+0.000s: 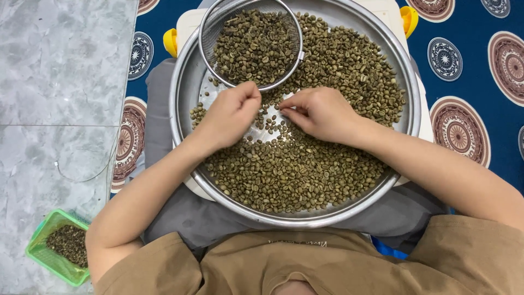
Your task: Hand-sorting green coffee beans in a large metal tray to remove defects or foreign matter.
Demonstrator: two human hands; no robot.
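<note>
Steel fills the head view: a wide round tray on our lap, heaped with greenish beans. Our left hand pinches beans with fingers together; our right hand does likewise just beside it. A mesh sieve of beans rests on the tray's far side.

bare patch of metal tray between hands; sieve blocks far-left, beans crowd rest.
</note>
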